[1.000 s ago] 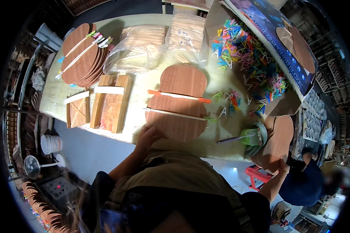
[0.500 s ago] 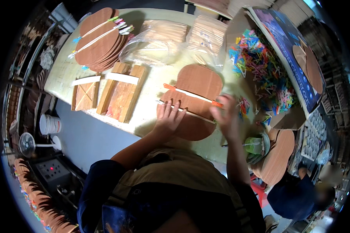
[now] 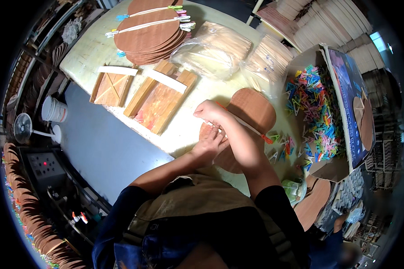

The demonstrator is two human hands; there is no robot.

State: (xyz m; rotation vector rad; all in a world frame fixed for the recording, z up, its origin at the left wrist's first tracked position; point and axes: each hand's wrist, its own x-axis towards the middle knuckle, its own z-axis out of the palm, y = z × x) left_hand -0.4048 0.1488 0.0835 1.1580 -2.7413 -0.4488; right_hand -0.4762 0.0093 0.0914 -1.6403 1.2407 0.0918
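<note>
A guitar-shaped brown wood board [image 3: 253,107] lies on the table before me. A pale strip [image 3: 248,125] crosses its waist, with an orange-red clothespin [image 3: 267,140] on its right end. Another orange clothespin, at the strip's left end, is partly covered by my right wrist. My right hand [image 3: 212,112] reaches across to the board's left edge, its fingers curled; what they hold is hidden. Just below it, my left hand [image 3: 209,145] rests on the lower part of the board, fingers bent and slightly apart. My right forearm covers much of the second, lower strip.
At right stands a cardboard box [image 3: 339,172] of colourful clothespins, with loose clothespins [image 3: 283,145] beside it. Bagged wooden strips [image 3: 220,49], two wooden frames [image 3: 159,101] and stacked clipped boards [image 3: 148,36] occupy the table's far and left parts. A co-worker [image 3: 330,249] is at lower right.
My right hand has moved from the board's right side across to its left edge. My left hand's fingers, earlier spread flat, are now more bent. The view has turned, shifting the scene.
</note>
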